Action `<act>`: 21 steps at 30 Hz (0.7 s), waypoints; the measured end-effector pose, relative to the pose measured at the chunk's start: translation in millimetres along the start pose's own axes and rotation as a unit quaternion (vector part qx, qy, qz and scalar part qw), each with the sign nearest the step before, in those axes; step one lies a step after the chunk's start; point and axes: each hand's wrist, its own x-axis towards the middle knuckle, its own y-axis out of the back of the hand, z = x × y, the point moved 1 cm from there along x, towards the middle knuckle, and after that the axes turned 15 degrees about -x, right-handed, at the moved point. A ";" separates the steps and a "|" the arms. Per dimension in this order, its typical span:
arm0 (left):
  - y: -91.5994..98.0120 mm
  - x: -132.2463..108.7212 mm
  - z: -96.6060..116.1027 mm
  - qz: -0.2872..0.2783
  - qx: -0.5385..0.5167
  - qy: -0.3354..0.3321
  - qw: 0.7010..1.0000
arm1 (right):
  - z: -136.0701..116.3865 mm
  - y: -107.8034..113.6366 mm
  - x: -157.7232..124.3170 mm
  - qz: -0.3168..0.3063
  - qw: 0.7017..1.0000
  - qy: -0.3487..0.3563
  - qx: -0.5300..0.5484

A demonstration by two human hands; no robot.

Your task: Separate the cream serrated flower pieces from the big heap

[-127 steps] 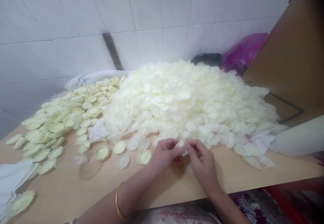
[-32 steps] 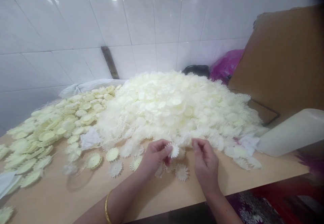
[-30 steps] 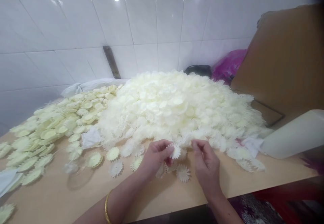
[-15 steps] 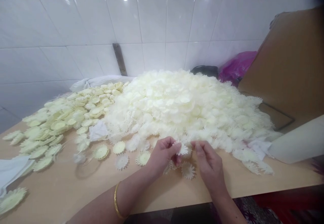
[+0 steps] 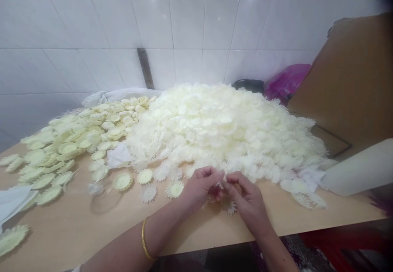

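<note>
My left hand [image 5: 205, 188] is closed in a pinch on a small white flower piece with a toothed edge [image 5: 220, 185], mostly hidden behind the fingers. My right hand [image 5: 247, 196] meets it from the right, thumb and forefinger pressed together at the flower's edge. What those right fingertips grip is too small and covered to make out. Under the hands, another white flower piece [image 5: 229, 206] lies near the table's front. Just beyond rises a big heap of pale white flower pieces [image 5: 211, 128].
Thicker yellowish flower pieces [image 5: 66, 149] are piled on the left of the wooden table [image 5: 101, 233]. Several single ones, like this round piece [image 5: 123, 181], lie nearer. A cardboard box [image 5: 350, 87] and a pale roll [image 5: 359, 167] stand at the right. The tiled wall [image 5: 187, 22] closes the back.
My right hand has moved left, and its fingertips now meet the flower piece in my left hand. The left hand has barely moved. The view has shifted slightly.
</note>
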 end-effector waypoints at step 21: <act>-1.6 -3.7 6.2 0.042 0.092 -0.017 0.995 | -2.1 -11.8 -5.4 0.127 0.988 0.010 -0.092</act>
